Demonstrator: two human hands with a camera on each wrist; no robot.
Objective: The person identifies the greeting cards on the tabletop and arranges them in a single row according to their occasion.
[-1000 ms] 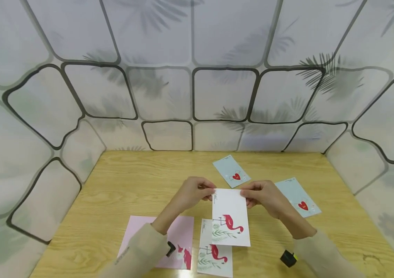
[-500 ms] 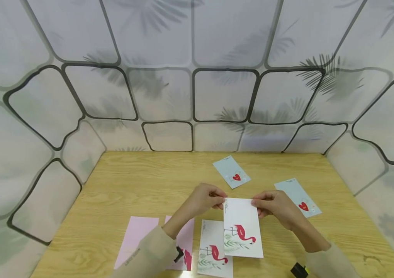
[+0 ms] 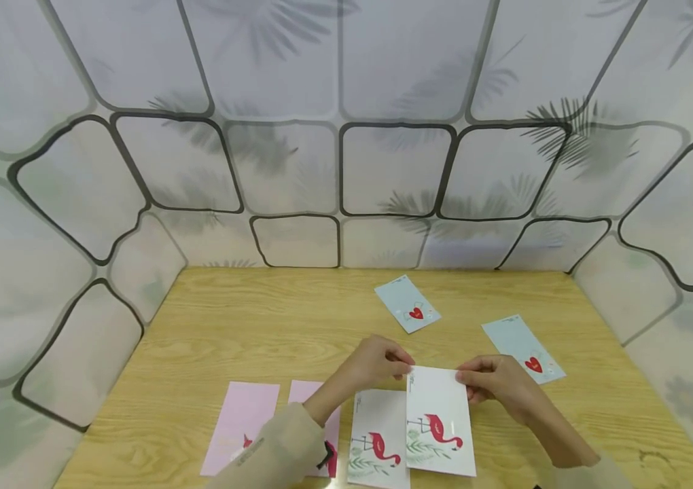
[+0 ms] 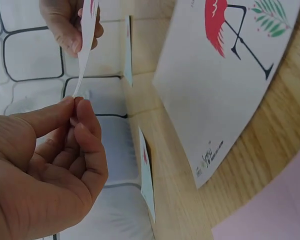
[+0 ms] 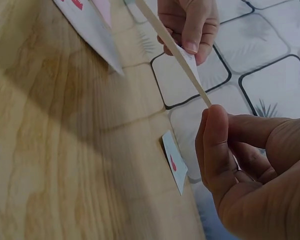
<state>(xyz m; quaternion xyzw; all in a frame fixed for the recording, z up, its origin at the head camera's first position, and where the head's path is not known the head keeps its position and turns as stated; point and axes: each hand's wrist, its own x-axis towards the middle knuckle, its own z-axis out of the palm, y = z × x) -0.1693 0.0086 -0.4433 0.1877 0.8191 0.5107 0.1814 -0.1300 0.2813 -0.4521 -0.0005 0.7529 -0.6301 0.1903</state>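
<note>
Both hands hold one white flamingo card (image 3: 441,401) by its two far corners. The left hand (image 3: 377,363) pinches the left corner between thumb and fingertips. At the right corner, the right hand (image 3: 499,384) pinches in the same way. In both wrist views the card appears nearly edge-on, raised off the wooden table. A matching flamingo card (image 3: 377,421) lies flat just to its left, and the held card's left edge meets it in the head view. In the left wrist view this lying card (image 4: 205,100) shows its printed lettering and the bird's legs.
Two pink cards, the left one (image 3: 245,414) and the right one (image 3: 306,390), lie at the front left, partly under the left sleeve. Two pale blue cards with red hearts, the far one (image 3: 406,302) and the right one (image 3: 520,346), lie beyond the hands. A patterned curtain (image 3: 395,163) surrounds the table (image 3: 261,312).
Both hands have carried the held flamingo card rightward and nearer the front of the table, uncovering more of the lying flamingo card. The left sleeve has shifted right, showing more of the pink cards.
</note>
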